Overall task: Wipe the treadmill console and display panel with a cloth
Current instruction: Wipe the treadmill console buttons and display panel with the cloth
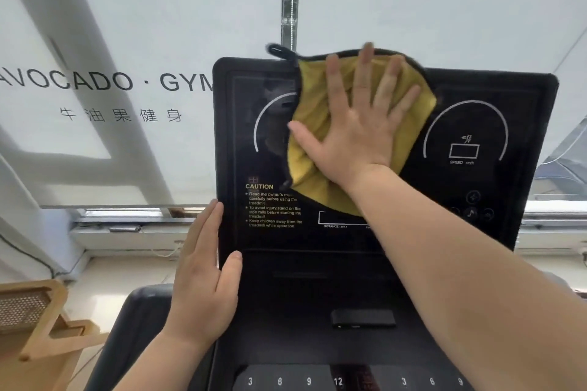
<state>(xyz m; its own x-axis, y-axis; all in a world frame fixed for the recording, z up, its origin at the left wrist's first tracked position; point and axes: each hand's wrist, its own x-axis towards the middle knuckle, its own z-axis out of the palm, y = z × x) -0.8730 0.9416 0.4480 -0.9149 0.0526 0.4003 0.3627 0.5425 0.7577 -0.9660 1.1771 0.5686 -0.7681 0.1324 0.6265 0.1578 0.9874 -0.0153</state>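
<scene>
- Cloth, yellow with a dark edge, lies flat against the upper middle of the display panel, between the two white dial arcs; its top edge reaches the panel's upper rim and a small dark loop sticks out at its upper left.
- The display panel is the tilted black face of the treadmill console; a caution notice sits at its lower left, a speed dial at its right, and a row of numbered buttons runs along the bottom of the view.
- Judged from this view, the wipe is in its middle stretch: the cloth covers the centre of the panel, while the right dial, the left edge, the lower shelf and the numbered buttons are not under it. Whether any of these are already clean cannot be told, since the black surface shows no clear smear or streak.
- What looks left is at least the lower console, including the shelf with a small black slab lying on it.
- The right hand presses on the cloth with palm flat and fingers spread wide, pinning it to the panel rather than gripping it; the forearm reaches up and across from the lower right.
- The left hand rests on the panel's left edge, fingers straight and together along the side, thumb lying on the front face, seemingly steadying the console. It holds nothing.
- Behind the console hangs a pale window blind with printed gym lettering, and a wooden rack stands at the lower left.
</scene>
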